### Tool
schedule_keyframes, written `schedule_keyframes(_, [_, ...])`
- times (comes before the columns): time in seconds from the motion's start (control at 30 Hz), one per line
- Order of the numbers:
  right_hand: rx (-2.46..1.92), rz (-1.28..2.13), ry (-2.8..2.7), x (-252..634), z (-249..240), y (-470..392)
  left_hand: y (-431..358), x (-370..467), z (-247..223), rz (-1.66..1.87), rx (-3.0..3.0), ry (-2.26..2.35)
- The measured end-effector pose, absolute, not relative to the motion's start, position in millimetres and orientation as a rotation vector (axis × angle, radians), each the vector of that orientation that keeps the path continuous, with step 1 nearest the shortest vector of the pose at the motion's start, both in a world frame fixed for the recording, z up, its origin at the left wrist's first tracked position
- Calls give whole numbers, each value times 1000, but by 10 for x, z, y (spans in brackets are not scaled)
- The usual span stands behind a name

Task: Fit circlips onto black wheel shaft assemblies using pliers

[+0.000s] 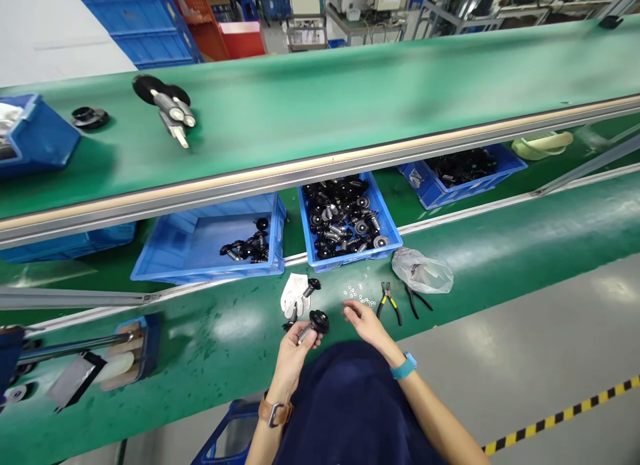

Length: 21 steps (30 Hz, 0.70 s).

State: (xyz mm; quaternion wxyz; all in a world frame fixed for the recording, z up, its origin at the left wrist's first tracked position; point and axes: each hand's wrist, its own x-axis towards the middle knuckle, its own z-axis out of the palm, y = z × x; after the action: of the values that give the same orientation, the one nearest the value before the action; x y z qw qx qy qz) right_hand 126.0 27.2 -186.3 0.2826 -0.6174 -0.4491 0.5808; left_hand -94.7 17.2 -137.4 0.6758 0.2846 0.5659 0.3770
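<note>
My left hand (293, 353) is closed on the metal shaft of a part with a black, wheel-like head (319, 322). To its right, my right hand (367, 324) hovers over the green bench with fingers stretched out and nothing visible in them. Its fingertips are close to several small white rings (353, 292) scattered on the bench. A white glove (295, 293) lies beyond my left hand, with a similar black-headed part (313, 285) on it. Pliers with yellow-and-black handles (389, 303) and a second, dark pair of pliers (417, 301) lie right of my right hand.
A blue bin (310, 252) full of black-headed parts stands ahead, beside a blue bin (165, 252) with fewer. Another blue bin (465, 185) and a clear plastic bag (425, 272) are to the right. A raised green shelf (320, 98) crosses above; a metal fixture (120, 352) sits left.
</note>
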Motion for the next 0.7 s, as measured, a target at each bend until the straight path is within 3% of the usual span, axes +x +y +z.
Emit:
schedule_keyframes(0.23, [-1107,1468,-1435,1260,-953,346,292,-862,-853,648,1397,1337])
schedule_keyframes(0.4, [-1345,1568,-1426,1425,-891,280,286,-862,-659,615,1516,1285])
schedule_keyframes(0.57, [-1158,1413,-1430,1418,-803,132,261,-885,-600,610,1552,1276])
schedule_keyframes(0.7, [-1249,1608,-1472,1435,-759,95,241,-894,-609,621,1515,1252])
